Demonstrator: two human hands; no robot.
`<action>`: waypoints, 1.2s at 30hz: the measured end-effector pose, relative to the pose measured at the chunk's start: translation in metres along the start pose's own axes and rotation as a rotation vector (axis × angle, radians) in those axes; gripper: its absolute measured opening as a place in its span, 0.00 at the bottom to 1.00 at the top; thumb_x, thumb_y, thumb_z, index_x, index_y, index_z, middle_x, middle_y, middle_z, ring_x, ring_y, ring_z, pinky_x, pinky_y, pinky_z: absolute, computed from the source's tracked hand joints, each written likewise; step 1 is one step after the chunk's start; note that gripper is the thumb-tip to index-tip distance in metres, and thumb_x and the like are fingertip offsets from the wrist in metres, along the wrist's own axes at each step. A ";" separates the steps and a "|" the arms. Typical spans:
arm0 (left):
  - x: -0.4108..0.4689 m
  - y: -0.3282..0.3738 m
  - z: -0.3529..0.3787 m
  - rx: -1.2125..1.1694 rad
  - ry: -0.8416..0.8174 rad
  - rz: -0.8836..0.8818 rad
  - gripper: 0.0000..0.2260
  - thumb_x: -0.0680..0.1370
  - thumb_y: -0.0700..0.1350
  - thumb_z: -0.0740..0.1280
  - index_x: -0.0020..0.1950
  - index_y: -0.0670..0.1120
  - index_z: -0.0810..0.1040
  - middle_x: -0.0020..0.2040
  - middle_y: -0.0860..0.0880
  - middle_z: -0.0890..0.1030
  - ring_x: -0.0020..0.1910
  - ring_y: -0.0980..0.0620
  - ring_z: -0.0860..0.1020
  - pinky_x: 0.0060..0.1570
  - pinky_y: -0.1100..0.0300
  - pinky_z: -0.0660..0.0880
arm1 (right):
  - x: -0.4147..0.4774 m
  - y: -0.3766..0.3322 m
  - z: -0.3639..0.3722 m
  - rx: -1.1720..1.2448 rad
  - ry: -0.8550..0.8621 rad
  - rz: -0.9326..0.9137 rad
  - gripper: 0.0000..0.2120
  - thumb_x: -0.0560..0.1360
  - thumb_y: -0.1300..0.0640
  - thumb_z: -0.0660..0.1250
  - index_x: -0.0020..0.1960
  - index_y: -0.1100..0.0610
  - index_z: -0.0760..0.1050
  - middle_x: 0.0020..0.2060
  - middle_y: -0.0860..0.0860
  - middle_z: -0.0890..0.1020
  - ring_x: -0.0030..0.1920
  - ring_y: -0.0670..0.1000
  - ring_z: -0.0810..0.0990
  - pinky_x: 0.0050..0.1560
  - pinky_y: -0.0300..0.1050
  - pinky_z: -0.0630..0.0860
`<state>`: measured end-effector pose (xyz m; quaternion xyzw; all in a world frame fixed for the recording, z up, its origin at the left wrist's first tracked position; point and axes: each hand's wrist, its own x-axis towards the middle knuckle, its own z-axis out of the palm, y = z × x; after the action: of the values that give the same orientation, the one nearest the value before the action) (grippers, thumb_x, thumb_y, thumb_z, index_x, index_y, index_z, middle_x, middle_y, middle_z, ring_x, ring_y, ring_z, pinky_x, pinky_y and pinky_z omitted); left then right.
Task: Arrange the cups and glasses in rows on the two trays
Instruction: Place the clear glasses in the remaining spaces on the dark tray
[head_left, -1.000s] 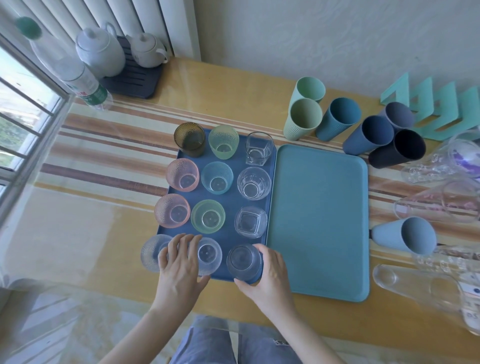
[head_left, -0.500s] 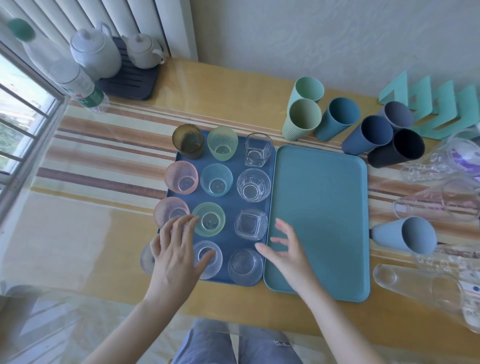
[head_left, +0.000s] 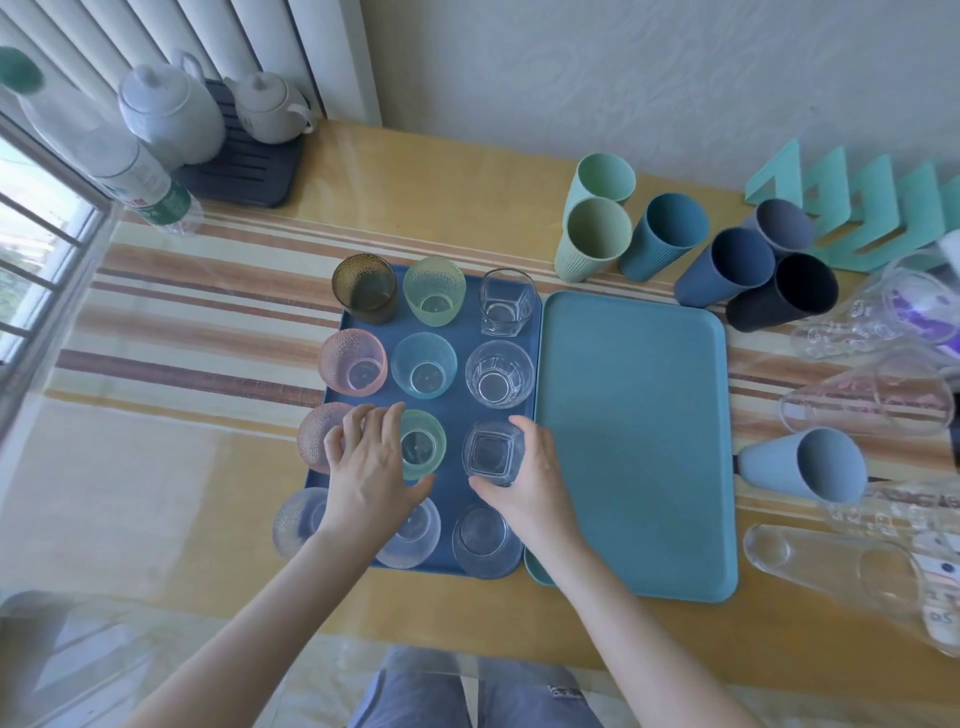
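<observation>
A dark blue tray (head_left: 457, 410) holds several small glasses in rows of three: amber, green, pink, teal and clear ones. My right hand (head_left: 527, 486) wraps the square clear glass (head_left: 488, 453) in the third row, thumb at its front and fingers at its far right side. My left hand (head_left: 371, 467) lies spread over the third row, fingertips on the pink glass (head_left: 311, 436), palm partly covering the green glass (head_left: 423, 444). To the right, touching the blue tray, the teal tray (head_left: 634, 441) holds nothing.
Tall cups lie on their sides behind and beside the teal tray: green (head_left: 592, 239), teal (head_left: 665, 236), dark blue (head_left: 727, 265), black (head_left: 784, 293), grey-blue (head_left: 805, 465). Clear tall glasses (head_left: 831, 566) lie at the right edge. Teapots (head_left: 171, 111) and a water bottle (head_left: 130, 171) stand far left.
Both hands moved away from the front row toward the third row. My right hand crossed from the teal tray's edge and closed around the square clear glass.
</observation>
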<state>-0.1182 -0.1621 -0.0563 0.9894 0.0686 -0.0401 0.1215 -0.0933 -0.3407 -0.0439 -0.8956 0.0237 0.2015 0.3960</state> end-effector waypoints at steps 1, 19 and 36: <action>0.000 0.000 0.000 -0.001 0.001 -0.004 0.36 0.58 0.53 0.78 0.62 0.40 0.72 0.52 0.44 0.78 0.57 0.45 0.64 0.54 0.50 0.58 | 0.000 0.001 -0.001 -0.003 -0.007 -0.006 0.35 0.67 0.53 0.74 0.69 0.53 0.61 0.63 0.48 0.68 0.65 0.49 0.67 0.56 0.36 0.66; -0.001 0.003 -0.007 -0.082 -0.030 -0.095 0.43 0.61 0.66 0.70 0.67 0.40 0.68 0.61 0.43 0.74 0.63 0.41 0.64 0.56 0.42 0.66 | -0.004 0.004 -0.005 0.046 -0.034 -0.007 0.37 0.67 0.47 0.74 0.70 0.52 0.60 0.64 0.45 0.66 0.65 0.45 0.67 0.58 0.36 0.66; 0.098 0.022 -0.016 -0.022 -0.041 -0.036 0.41 0.67 0.59 0.71 0.72 0.44 0.59 0.65 0.45 0.70 0.70 0.43 0.56 0.62 0.49 0.50 | 0.079 -0.035 -0.010 -0.100 0.015 0.039 0.45 0.65 0.50 0.76 0.73 0.56 0.54 0.69 0.53 0.64 0.69 0.54 0.64 0.63 0.47 0.67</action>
<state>-0.0173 -0.1668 -0.0454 0.9856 0.0844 -0.0617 0.1328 -0.0102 -0.3146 -0.0438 -0.9150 0.0341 0.2036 0.3465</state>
